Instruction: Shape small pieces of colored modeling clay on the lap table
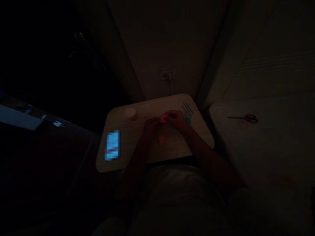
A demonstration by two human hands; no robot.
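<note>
The light is very dim and fine detail is lost. Over the small wooden-top table [137,147], my left hand [151,126] and my right hand [176,120] meet at a small bright pink piece [163,118]. It looks soft, but its material is hard to make out. My right fingers pinch it from the right, while my left fingers close on its left side, partly in shadow. A small orange lump [161,139] lies on the table between my forearms. Just beyond my right hand are a green piece [188,121] and several thin blue sticks [187,108].
A pale lidded tub [130,113] stands at the table's back left. A lit phone [112,145], its screen blurred, lies at the left. Scissors [246,118] rest on a pale padded surface [246,147] to the right. A wall socket [167,74] holds a plug with a cable.
</note>
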